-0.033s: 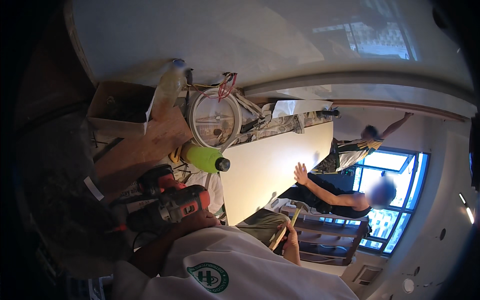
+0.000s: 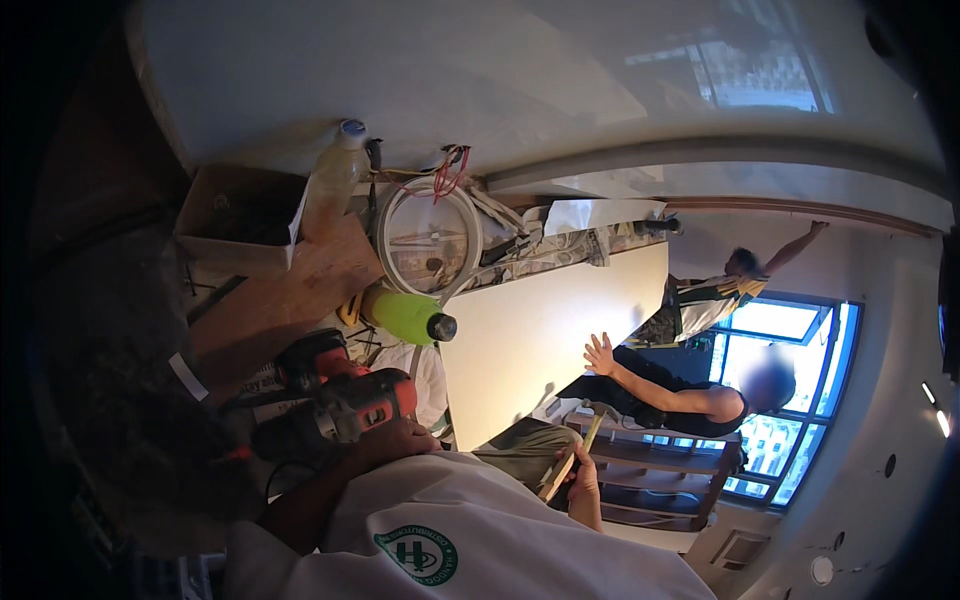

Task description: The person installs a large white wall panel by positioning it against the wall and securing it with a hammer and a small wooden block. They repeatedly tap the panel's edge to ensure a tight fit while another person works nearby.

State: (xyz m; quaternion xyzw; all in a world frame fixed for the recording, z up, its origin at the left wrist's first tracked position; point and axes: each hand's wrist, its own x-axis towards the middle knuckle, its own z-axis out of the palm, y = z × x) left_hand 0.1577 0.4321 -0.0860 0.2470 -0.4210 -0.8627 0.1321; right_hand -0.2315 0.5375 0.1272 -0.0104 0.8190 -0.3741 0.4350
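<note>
My left hand is closed at the lower left of the light panel, directly below a red and black power tool; what its fingers hold is hidden. My right hand is closed around a thin wooden strip, beside a narrow yellow piece that rises from it; I cannot make out whether they are one object. A second red and black tool lies behind the first. A green bottle with a dark cap lies at the panel's left edge.
A co-worker's hand touches the panel; another person reaches up by the window. A box, clouded bottle, brown board, coiled white hose, loose wires and wooden shelving surround them.
The co-worker's hand on the panel has shifted very slightly down, and both co-workers' heads have moved a little. My own hands look unchanged.
</note>
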